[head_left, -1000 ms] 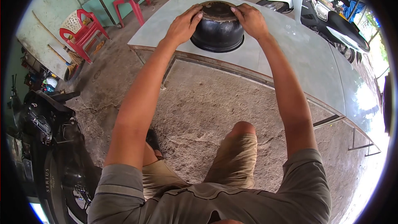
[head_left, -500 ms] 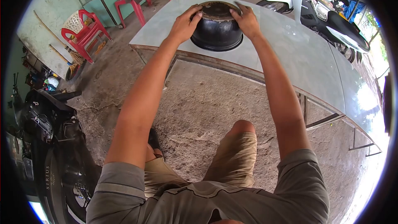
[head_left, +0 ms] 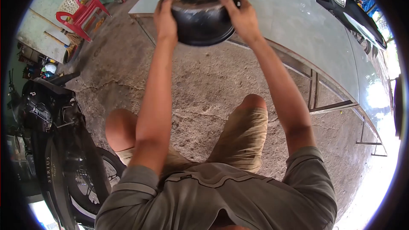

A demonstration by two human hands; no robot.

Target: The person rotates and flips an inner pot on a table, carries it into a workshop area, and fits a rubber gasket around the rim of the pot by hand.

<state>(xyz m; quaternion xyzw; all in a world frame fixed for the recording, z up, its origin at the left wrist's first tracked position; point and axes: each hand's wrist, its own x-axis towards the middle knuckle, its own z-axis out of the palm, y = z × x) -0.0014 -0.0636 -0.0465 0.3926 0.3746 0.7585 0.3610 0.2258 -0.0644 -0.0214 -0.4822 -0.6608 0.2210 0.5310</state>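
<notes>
Black pot: The black pot (head_left: 203, 23) was at the upper centre of the frame, tipped with its stained, crusted base facing up towards the camera and its rim lower; the inside was out of sight

Left hand: The left hand (head_left: 166, 21) was partly curled on the pot's left side, thumb up by the edge of the base; most of its fingers were hidden behind the wall

Right hand: The right hand (head_left: 244, 19) was half open around the other side, its thumb over the base edge and its fingers spread behind, so the pot was clasped between both palms

Table: The near edge of the pale table (head_left: 298, 30) passed behind the pot, whose rim showed against the rough floor (head_left: 204, 74); whether any part touched the tabletop could not be told

Slip risk: The grip seemed to depend on inward pressure against a smooth, curved wall; if one palm had eased off or the crust had crumbled under a thumb, the pot could have rotated or dropped

Edge risk: A low or uneven carry could have knocked the rim on the table's metal frame and jolted it loose

Below: The knees (head_left: 253, 102) were bent at the lower centre, so a fall might have reached them or the concrete

Surroundings: A red chair (head_left: 83, 12) stood at upper left, a black motorbike (head_left: 51, 157) at lower left
</notes>
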